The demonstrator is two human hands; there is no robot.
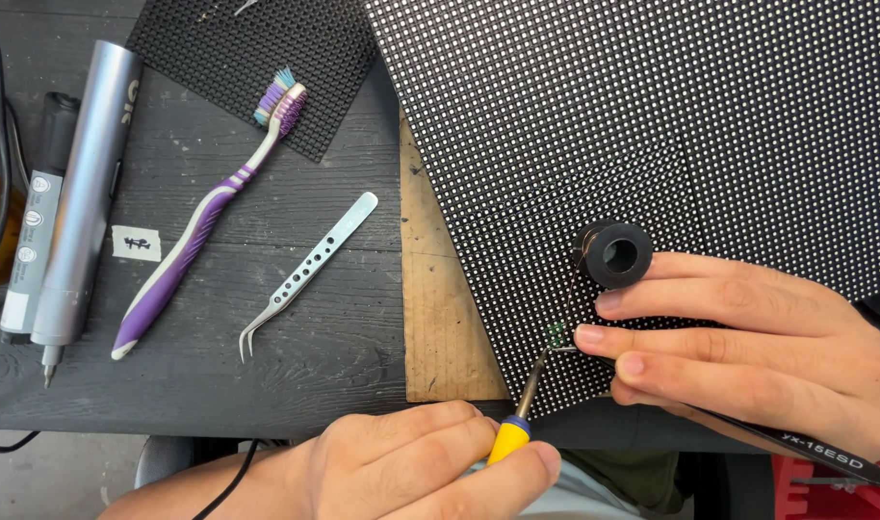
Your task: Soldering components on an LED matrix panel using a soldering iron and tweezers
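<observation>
A large black panel (671, 116) covered in a grid of small white dots lies on the dark table. My left hand (411, 462) grips a soldering iron (517, 424) by its yellow handle, with the tip touching the panel's lower edge near a small green spot (556, 334). My right hand (748, 347) rests on the panel and holds black tweezers (806, 448), whose points meet the iron's tip. A black spool (615, 255) sits on the panel against my right forefinger.
Left of the panel lie silver curved tweezers (305, 274), a purple and white toothbrush (204, 217), a silver pen-shaped power screwdriver (84, 193) and a smaller grey tool (34, 221). A black mesh piece (257, 48) lies behind; a wooden board (440, 308) sits under the panel's edge.
</observation>
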